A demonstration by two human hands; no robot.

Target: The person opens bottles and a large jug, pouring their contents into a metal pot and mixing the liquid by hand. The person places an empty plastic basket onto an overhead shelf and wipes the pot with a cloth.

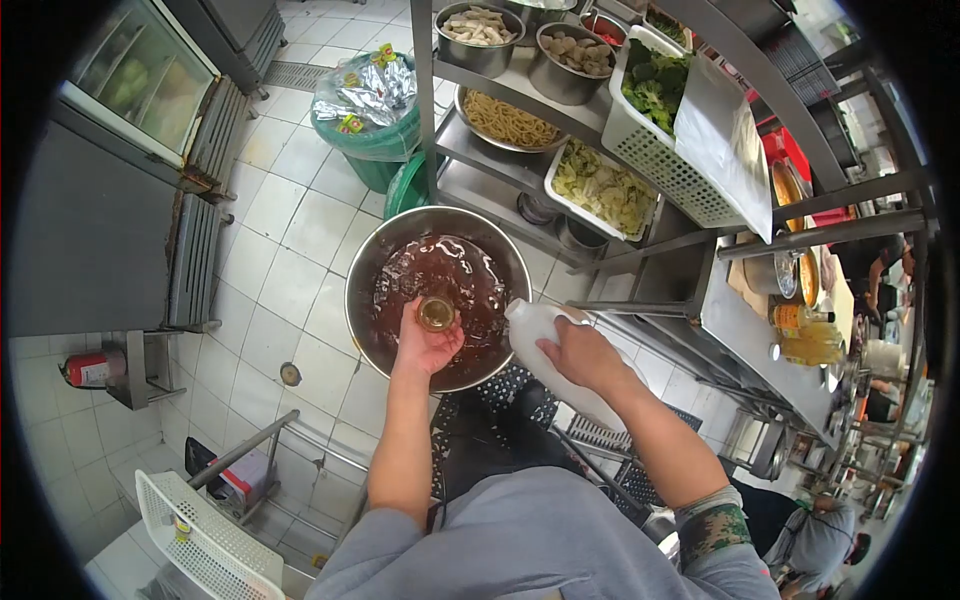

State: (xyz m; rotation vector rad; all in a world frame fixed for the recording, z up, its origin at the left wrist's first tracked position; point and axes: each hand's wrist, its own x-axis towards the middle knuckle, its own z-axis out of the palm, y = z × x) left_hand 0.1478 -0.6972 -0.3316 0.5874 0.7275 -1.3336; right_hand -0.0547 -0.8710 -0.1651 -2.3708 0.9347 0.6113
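The left hand (pixel 430 348), palm up with its fingers curled, holds a small round cup (pixel 436 314) with an amber-brown inside over the liquid. The right hand (pixel 585 352) is wrapped round the upper part of a white plastic jug (pixel 537 338), which lies tilted, its mouth pointing toward the pot and overlapping the rim in view; whether the two touch cannot be told. Below the cup stands a wide stainless-steel pot (pixel 364 290) on the floor, holding glossy, dark reddish-brown liquid (pixel 445 262). Beyond the pot is a green bin (pixel 372 172) with a clear liner, heaped with crumpled silver packets (pixel 372 92). To the right of the bin, a metal rack (pixel 425 100) bears a steel pot of pale strips (pixel 477 28), a bowl of noodles (pixel 508 118), a white tray of chopped leafy vegetables (pixel 600 188) and a white perforated basket (pixel 650 160) with dark green broccoli (pixel 653 88). Farther right, bottles of yellow liquid (pixel 812 345) stand on a counter, and a person in grey (pixel 815 540) is bent over at lower right. At far left are a glass-doored refrigerator (pixel 140 75) and a red fire extinguisher (pixel 90 370).
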